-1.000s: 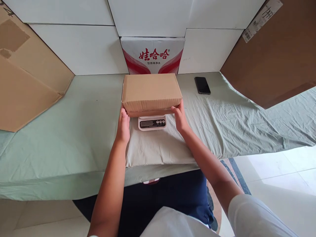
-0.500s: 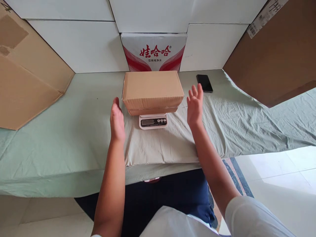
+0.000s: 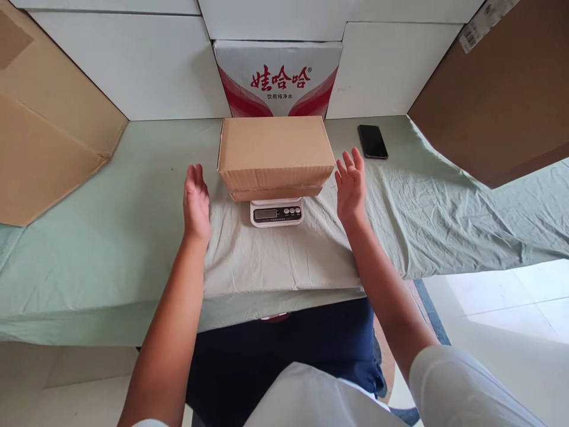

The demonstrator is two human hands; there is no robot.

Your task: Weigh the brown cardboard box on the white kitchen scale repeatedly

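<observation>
A brown cardboard box [image 3: 275, 145] rests on a small white digital scale [image 3: 276, 220], covering its weighing platform. Only the front of the scale shows, with a dark display and several round buttons; I see no reading on it. To the left of the box, my left hand [image 3: 196, 204] is held apart from it, palm facing inward and fingers extended. On the other side my right hand [image 3: 351, 187] is raised close to the box's right edge, fingers spread and slightly bent. Neither hand holds anything.
A black phone [image 3: 373, 142] lies on the green cloth [image 3: 146, 237] to the right. Behind stands a white-and-red printed carton [image 3: 279, 74] between white panels [image 3: 128, 65]. Large cardboard sheets flank the table at the left [image 3: 53, 130] and right [image 3: 502, 107].
My left hand has moved left, farther from the box. My right hand stays almost in place. The whole view has shifted slightly; the box remains on the scale.
</observation>
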